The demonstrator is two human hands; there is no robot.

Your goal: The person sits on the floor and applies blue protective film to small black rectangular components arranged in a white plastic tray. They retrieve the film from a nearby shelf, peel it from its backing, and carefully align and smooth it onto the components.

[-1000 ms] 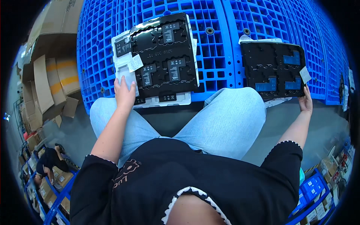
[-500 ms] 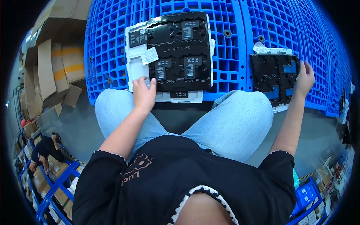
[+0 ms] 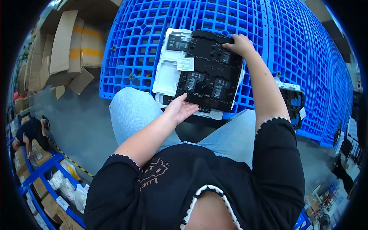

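Bringing right hand (image 3: 242,45) from blue-piece tray (image 3: 288,99) to black tray (image 3: 210,69), so joining left hand (image 3: 178,110).
Pinching its far-right corner; at its near edge, cannot tell left grip.

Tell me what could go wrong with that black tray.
With the left hand at its near edge and the right hand at its far right corner, uneven lifting could tip flat packs out of the black tray. The paper slip lapping its left edge might fall. The white tray beneath could get dragged along.
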